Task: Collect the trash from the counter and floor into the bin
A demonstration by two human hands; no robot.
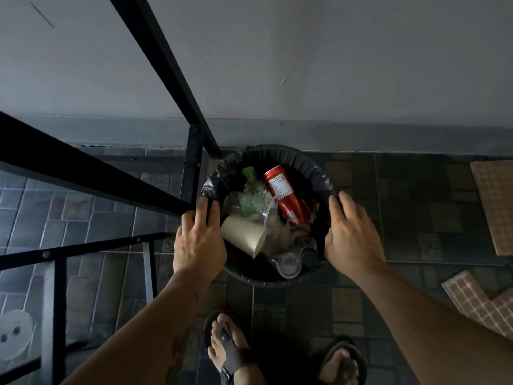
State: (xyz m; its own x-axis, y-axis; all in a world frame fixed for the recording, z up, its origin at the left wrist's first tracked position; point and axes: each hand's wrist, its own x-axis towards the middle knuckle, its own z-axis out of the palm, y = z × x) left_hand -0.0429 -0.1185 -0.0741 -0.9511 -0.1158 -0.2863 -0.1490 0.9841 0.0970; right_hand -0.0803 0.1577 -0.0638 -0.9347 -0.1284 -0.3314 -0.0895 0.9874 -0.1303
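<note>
A round bin [302,159] lined with a black bag stands on the tiled floor against the wall. Inside lie a red can [286,194], a clear bottle with a green cap [249,180], a beige paper cup [244,236], a clear plastic cup [261,209] and a small clear lid [288,264]. My left hand [198,240] rests on the bin's left rim with its fingers curled over the edge. On the right rim sits my right hand [351,234], fingers over the edge in the same way.
A black metal table frame [194,159] stands just left of the bin, its leg close to the rim. Brown tile sheets [497,207] lie on the floor at the right. A pale round object [15,333] sits at the lower left. My sandalled feet [227,348] are below the bin.
</note>
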